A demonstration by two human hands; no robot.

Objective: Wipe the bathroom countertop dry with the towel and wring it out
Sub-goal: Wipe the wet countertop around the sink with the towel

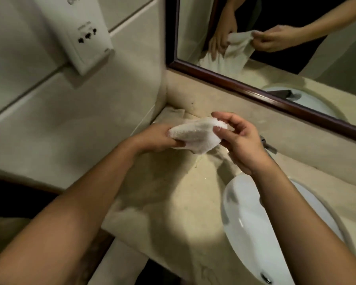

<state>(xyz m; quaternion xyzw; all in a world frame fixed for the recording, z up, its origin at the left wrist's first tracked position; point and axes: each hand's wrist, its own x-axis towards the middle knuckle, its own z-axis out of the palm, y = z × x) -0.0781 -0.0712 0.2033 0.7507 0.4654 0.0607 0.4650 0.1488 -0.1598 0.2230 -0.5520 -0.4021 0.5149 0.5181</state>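
Note:
A white towel (195, 133) is held bunched above the back left corner of the beige countertop (173, 194), its lower part trailing down onto the counter. My left hand (158, 138) grips the towel's left end. My right hand (238, 140) pinches the right end between thumb and fingers. The towel stretches between both hands, just left of the white sink (251, 227).
A dark-framed mirror (255, 87) runs along the back wall and reflects the hands and towel. A white wall-mounted dispenser (80, 36) hangs on the tiled left wall. A metal tap (268, 146) shows behind my right wrist. The counter's front edge drops off at bottom left.

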